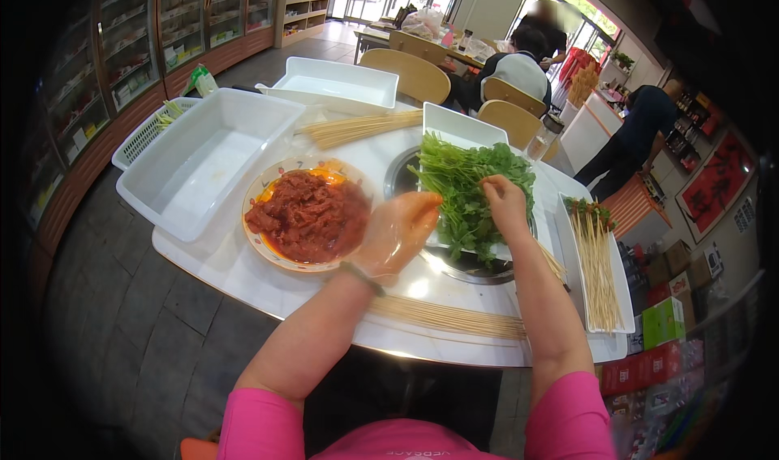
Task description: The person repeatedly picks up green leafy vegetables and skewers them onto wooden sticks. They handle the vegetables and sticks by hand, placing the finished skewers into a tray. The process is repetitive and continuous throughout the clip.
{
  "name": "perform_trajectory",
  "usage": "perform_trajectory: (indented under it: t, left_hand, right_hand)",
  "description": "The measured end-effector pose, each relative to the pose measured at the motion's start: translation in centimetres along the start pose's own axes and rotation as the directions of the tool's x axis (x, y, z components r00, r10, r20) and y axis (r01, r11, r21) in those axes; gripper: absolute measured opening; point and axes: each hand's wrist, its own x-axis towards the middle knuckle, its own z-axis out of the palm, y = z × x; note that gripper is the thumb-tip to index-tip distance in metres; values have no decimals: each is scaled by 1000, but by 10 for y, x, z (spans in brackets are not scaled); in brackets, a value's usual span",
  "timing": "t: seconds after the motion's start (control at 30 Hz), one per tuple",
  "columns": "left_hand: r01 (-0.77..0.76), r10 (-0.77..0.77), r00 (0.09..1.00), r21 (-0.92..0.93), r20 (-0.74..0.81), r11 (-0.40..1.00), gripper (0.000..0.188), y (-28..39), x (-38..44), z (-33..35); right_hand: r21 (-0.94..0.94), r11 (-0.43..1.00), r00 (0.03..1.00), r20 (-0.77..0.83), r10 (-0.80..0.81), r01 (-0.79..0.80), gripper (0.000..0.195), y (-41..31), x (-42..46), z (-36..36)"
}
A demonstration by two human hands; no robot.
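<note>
My left hand (398, 235) wears a clear plastic glove stained orange. It hovers between the plate of meat and the greens, its fingers drawn together; whether anything is inside them is hidden. Bare, my right hand (505, 204) pinches at the leafy cilantro (468, 210), which is heaped in a white rectangular tray (465, 122). Left of my gloved hand, red marinated sliced meat (307, 216) lies in reddish oil on a patterned plate (252, 247). Below my wrists, several bamboo skewers (450, 317) lie side by side on the tabletop.
A long tray (624, 289) at right holds loaded skewers (593, 259). More bamboo skewers (365, 128) lie behind the plate. White tubs (201, 162) (338, 86) stand at left and back. A glass jar (543, 137) stands beyond the greens. Several people are farther off.
</note>
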Motion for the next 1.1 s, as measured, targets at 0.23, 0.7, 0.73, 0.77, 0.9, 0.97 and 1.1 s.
perform_trajectory:
  t: [0.23,0.7,0.73,0.77,0.9,0.97,1.1]
  left_hand:
    - [-13,13,1000,39,1,999,25,3,0,-2]
    - [-58,58,998,87,0,995,25,4,1,0]
    - [-64,65,998,92,-2,994,25,4,0,0]
    - [-71,71,997,98,-3,993,25,3,0,-1]
    - [-31,31,1000,60,2,998,25,3,0,0]
    - [-41,41,999,65,-1,997,25,3,1,0]
    - [-66,67,998,23,-22,998,27,-3,-1,0]
  right_hand:
    - [-11,998,998,-24,58,-58,16,8,10,-3]
    - [732,667,987,49,155,-141,28,-39,16,-58]
    - [720,678,986,55,156,-147,30,-45,17,-63]
    - [753,643,987,66,143,-144,31,-53,15,-67]
    - [773,602,979,179,97,-201,33,-72,1,-80]
    - [729,632,961,255,106,-264,34,-79,-12,-87]
    - [668,639,911,388,139,-382,35,-97,-47,-75]
